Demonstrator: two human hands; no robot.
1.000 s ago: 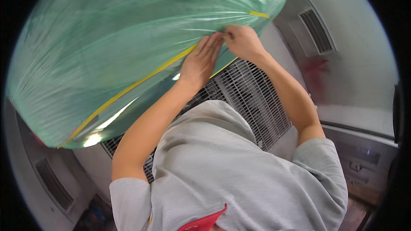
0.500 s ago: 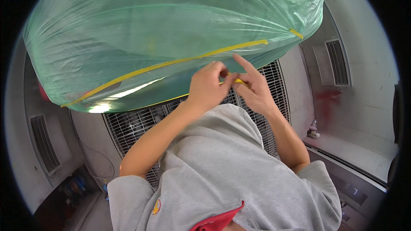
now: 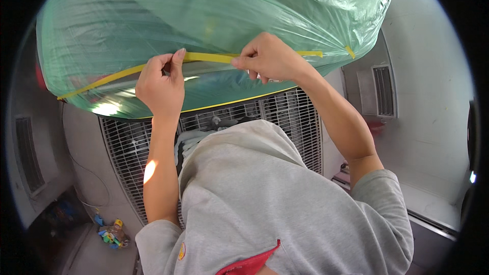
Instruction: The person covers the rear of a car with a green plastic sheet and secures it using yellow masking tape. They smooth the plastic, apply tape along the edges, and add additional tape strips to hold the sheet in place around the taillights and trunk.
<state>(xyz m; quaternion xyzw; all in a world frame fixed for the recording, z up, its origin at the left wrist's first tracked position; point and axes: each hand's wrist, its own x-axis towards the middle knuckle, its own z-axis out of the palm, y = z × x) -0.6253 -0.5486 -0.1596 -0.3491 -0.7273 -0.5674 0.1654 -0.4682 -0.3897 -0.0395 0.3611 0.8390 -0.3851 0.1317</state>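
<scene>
A big sheet of green translucent plastic film [image 3: 214, 10] bulges over the top of a large machine and fills the upper view. A yellow tape strip [image 3: 209, 57] runs across the film. My left hand [image 3: 160, 84] grips the film at the tape, index finger pressed flat on the strip. My right hand [image 3: 267, 58] pinches the tape a little farther right, fingers curled on it. More yellow tape [image 3: 97, 82] slants down to the left, and a second yellow line [image 3: 239, 100] edges the film lower down.
Below the film stands a machine with a metal grille front [image 3: 290, 122]. A smaller louvred unit [image 3: 379, 91] sits on the wall at right, another vent [image 3: 28, 153] at left. Small colourful items [image 3: 113, 231] lie on the floor lower left.
My hands, close together on the tape before, have spread apart along it, the left sliding left. The film has shifted in view.
</scene>
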